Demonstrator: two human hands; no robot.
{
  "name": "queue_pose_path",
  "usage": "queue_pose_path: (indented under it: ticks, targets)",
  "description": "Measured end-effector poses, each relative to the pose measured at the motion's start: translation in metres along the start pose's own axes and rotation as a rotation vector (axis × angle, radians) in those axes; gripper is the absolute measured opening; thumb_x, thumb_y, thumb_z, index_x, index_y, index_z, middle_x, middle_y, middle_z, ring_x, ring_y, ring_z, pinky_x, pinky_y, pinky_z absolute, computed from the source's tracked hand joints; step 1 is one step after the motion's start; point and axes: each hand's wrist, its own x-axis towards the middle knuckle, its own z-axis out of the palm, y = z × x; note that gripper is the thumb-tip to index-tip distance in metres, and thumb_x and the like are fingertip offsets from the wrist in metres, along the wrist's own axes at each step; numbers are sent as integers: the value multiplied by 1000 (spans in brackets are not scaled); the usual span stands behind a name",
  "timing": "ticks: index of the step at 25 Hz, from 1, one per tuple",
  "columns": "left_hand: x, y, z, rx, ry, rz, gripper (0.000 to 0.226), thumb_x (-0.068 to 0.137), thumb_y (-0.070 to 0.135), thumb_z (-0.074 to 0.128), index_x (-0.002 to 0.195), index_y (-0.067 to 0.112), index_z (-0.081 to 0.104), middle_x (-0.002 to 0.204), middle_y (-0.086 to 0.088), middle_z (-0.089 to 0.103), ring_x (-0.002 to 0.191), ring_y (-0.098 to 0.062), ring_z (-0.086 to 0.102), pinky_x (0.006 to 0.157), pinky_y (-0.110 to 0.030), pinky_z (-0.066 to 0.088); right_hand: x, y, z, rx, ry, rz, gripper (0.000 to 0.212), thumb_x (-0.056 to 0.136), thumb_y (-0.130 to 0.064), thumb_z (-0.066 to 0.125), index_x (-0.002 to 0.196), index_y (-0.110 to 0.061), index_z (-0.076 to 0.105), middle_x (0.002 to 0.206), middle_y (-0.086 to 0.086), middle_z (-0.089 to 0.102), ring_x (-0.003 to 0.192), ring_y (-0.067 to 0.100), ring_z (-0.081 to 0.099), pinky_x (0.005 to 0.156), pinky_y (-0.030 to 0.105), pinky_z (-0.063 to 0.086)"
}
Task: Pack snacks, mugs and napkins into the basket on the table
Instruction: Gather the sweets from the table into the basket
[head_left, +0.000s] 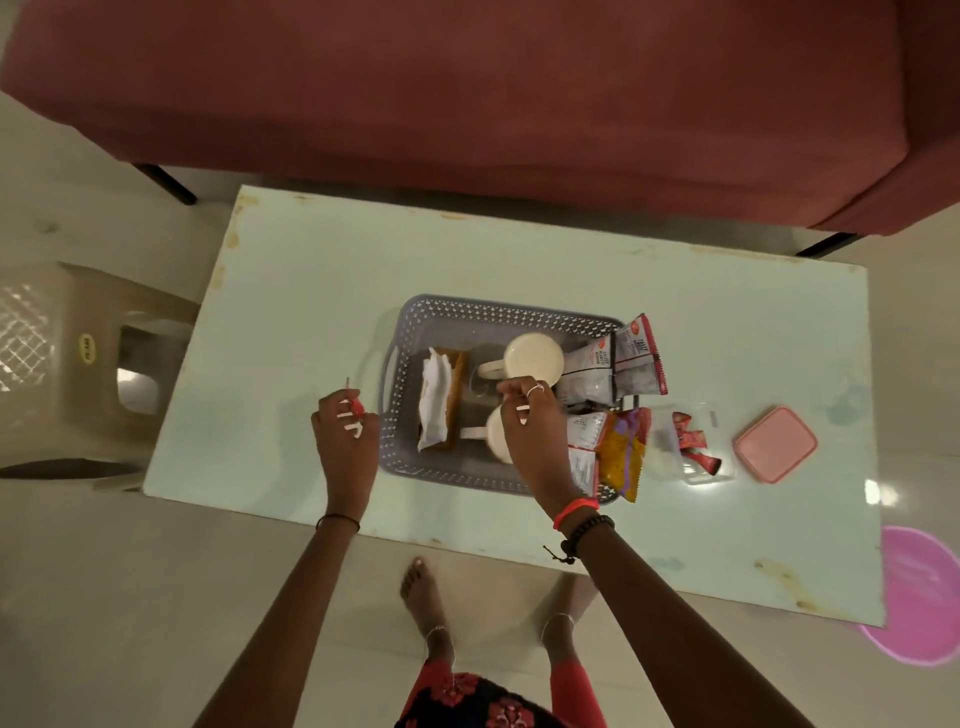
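Fingers of the left hand pinch a small red packet; right hand's unclear

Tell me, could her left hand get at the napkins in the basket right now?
Probably yes. The napkins lie at the basket's left end, with the left hand just outside that wall and nothing over them. But its fingers already pinch a small red packet.

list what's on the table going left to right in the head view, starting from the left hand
left hand holding a small red sachet → napkins in the basket → mugs → snack packets → clear container with red sachets → pink lid
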Motion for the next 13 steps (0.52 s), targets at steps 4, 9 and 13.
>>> queue_pose_path:
  ticks: [4, 9, 13]
  targets:
    - [-69, 68, 71, -42, -211, 144, 39, 83, -4, 57, 116, 17, 54, 114, -13, 58, 96, -21, 59, 82, -26, 53, 11, 29, -76, 19, 148, 44, 21, 89, -2, 49, 100, -8, 65, 104, 9, 66, 88, 11, 56, 75, 2, 39]
    - [-159, 124, 160, -3, -440, 355, 43, 86, 2, 58, 126, 15, 52, 118, 3, 53, 111, -11, 52, 96, -16, 43, 9, 82, -161, 117, 319, 215, 24, 87, 1, 46, 100, -7, 64, 105, 9, 67, 95, 23, 62, 83, 33, 52]
    - [-206, 135, 228, 148, -675, 384, 47, 87, 5, 56, 131, 16, 47, 122, -8, 54, 115, -16, 51, 95, -19, 43, 7, 122, -208, 171, 394, 307, 24, 89, -1, 44, 103, -5, 63, 106, 7, 66, 98, 21, 61, 76, 20, 45]
